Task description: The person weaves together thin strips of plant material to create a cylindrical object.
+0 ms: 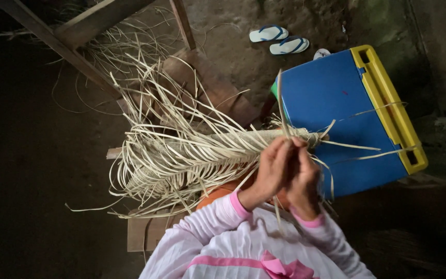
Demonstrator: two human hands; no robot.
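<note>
two hands, left hand (273, 168) and right hand (303, 178), each grip closed on one woven strip bundle (197, 155); two sandals (280, 40)

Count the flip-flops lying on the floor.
2: both lie side by side on the bare ground at the top, one flip-flop on the left, the other beside the blue box. More may lie outside view.

no packages, labels, signs, screens visible

Left hand (272, 168) and right hand (304, 178) pressed together at centre, fingers (285, 150) curled, pinching shut. Both forearms in pink-striped sleeves, angled up from near edge.
</note>
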